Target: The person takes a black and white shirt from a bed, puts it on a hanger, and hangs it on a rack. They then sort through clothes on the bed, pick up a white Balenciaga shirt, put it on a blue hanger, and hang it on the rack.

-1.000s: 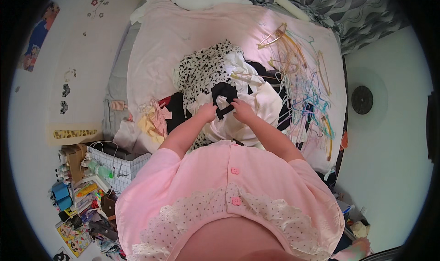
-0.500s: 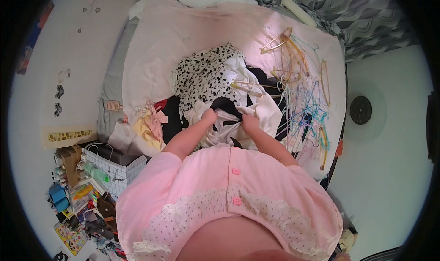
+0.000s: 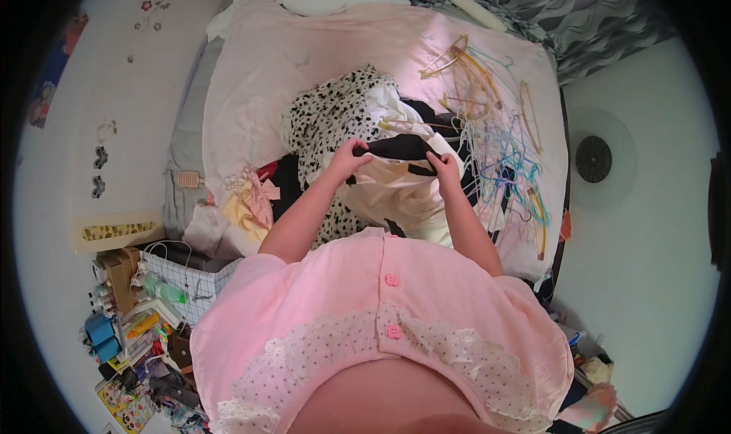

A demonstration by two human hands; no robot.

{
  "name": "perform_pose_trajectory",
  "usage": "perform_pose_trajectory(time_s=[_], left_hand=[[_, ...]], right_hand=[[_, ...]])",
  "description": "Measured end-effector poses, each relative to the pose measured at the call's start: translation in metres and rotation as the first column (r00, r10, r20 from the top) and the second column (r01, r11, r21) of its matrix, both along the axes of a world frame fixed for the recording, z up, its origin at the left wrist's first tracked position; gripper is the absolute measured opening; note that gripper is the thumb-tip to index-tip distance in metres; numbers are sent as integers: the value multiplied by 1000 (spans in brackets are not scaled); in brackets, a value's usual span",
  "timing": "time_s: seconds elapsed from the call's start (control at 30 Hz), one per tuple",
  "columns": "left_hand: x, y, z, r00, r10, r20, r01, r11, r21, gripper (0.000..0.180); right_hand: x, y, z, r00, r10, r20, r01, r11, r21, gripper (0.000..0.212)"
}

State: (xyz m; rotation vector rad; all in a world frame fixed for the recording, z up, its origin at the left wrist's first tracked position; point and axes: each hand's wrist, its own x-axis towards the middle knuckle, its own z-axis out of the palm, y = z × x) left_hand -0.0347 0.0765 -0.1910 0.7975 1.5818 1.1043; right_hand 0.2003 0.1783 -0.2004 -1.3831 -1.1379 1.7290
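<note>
Left hand [image 3: 349, 161] and right hand [image 3: 447, 170] have both risen toward twelve o'clock and spread apart since half a second ago, drawing a black band [image 3: 394, 147] wider between them. From where I'm standing, the pink-covered bed [image 3: 251, 91] lies beneath everything, with a tangle of hangers [image 3: 518, 177] loose at three o'clock from the band. Spotted cloth [image 3: 327, 110] lies heaped at eleven. On that same heap a cream garment [image 3: 400, 194], which seems to carry the band, bunches toward six. Peach-and-yellow cloth [image 3: 256, 205] sits crumpled at eight, and one gold hanger [image 3: 392, 125] lies just past the band at twelve. As I judge it, the band is straightened, but the garment's body is unsmoothed and the clothes around it remain loosely piled. Each hand's fingers pinch narrowly, holding opposite ends of the band.
</note>
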Motion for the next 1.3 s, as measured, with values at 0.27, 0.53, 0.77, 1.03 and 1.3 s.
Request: perform_pose_trajectory(time_s=[0.27,0.53,0.77,1.03,1.3], left_hand=[[-3,-29,50,922,-20,-386,85,985,152,19],[6,-60,103,974,43,-221,13,969,246,14],[12,-73,115,986,16,-164,42,937,346,17],[18,-85,118,874,-11,-486,109,979,174,20],[32,-92,114,946,131,-297,-36,952,305,15]], right_hand=[[13,-53,32,799,-111,591,-327,744,582,35],[37,-75,59,814,-79,576,-335,745,576,14],[74,-53,39,938,128,-321,-189,967,-169,15],[61,-74,92,651,-174,-739,-256,866,-429,26],[56,-101,111,952,69,-299,-94,993,-70,48]])
